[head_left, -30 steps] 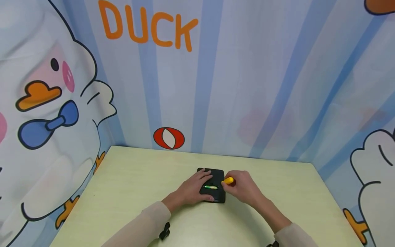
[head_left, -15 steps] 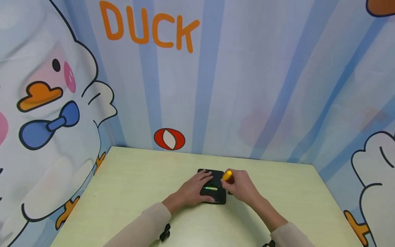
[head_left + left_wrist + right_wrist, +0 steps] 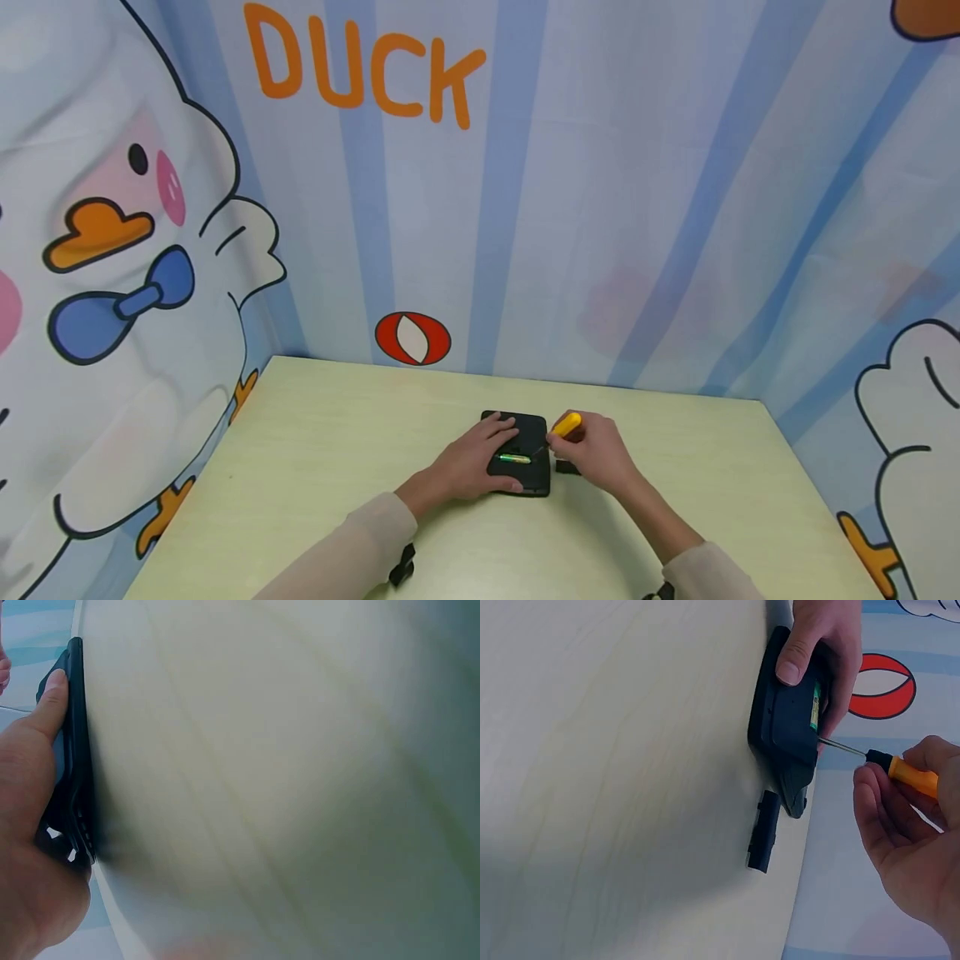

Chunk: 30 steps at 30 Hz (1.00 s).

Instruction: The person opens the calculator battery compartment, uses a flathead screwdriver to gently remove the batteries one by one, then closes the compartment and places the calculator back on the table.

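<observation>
A black device (image 3: 532, 479) lies on the table, its open battery slot facing up with a green battery (image 3: 514, 458) inside. My left hand (image 3: 474, 457) holds the device down, fingers across its top and thumb at the near edge. My right hand (image 3: 596, 454) pinches a screwdriver (image 3: 919, 780) by its yellow-orange handle. In the right wrist view its thin metal shaft (image 3: 843, 746) points at the battery end of the slot; whether the tip touches is unclear. A small black strip-like piece (image 3: 763, 832) lies on the table beside the device, partly behind my right hand in the head view.
The pale wood-look table (image 3: 337, 417) extends around both hands. Behind it hangs a blue-and-white striped cloth (image 3: 577, 208) with duck drawings and orange letters. Dark straps (image 3: 402, 565) show near the sleeve cuffs.
My right hand tipped the screwdriver more upright, then shifted slightly right with the handle leaning right. The black piece beside the device has come into sight. My left hand stays put.
</observation>
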Available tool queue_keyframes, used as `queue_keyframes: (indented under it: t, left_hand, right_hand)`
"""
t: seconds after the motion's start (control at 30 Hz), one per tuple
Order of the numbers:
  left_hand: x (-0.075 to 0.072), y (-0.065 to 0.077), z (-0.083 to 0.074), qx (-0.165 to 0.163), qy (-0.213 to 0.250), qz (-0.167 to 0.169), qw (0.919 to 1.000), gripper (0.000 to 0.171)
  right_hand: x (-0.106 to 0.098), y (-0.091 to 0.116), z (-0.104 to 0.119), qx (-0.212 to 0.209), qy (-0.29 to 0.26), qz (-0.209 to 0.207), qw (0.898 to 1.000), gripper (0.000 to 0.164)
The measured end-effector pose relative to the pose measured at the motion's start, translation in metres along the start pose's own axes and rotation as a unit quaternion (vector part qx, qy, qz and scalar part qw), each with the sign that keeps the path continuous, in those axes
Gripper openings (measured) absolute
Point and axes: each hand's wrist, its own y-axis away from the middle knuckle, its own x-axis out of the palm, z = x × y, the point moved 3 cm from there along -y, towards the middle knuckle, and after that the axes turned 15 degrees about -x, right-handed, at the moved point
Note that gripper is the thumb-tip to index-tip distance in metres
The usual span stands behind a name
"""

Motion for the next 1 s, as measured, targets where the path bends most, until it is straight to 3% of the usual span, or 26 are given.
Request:
queue_keyframes:
  t: [0.17, 0.4, 0.6, 0.7, 0.83, 1.0]
  left_hand:
    - [0.000, 0.000, 0.001, -0.001, 0.003, 0.001, 1.0000, 0.093]
    - [-0.001, 0.002, 0.001, 0.002, 0.007, 0.003, 1.0000, 0.092]
    - [-0.001, 0.002, 0.001, 0.004, 0.006, 0.003, 1.0000, 0.092]
    - [-0.002, 0.002, 0.000, 0.004, 0.009, 0.004, 0.9999, 0.092]
    - [-0.002, 0.002, -0.002, -0.001, 0.010, 0.005, 0.9999, 0.092]
    - [-0.001, 0.002, -0.002, -0.008, 0.006, 0.006, 0.9999, 0.093]
  right_hand:
    - [0.000, 0.004, -0.010, 0.020, -0.066, -0.019, 0.997, 0.009]
    - [0.001, 0.013, -0.031, 0.074, -0.197, -0.061, 0.976, 0.017]
    - [0.002, 0.018, -0.038, 0.100, -0.234, -0.079, 0.964, 0.022]
    - [0.001, 0.018, -0.031, 0.082, -0.200, -0.082, 0.973, 0.020]
    - [0.001, 0.016, -0.013, 0.022, -0.078, -0.067, 0.994, 0.011]
    - [0.005, 0.011, 0.011, -0.055, 0.051, -0.035, 0.997, 0.007]
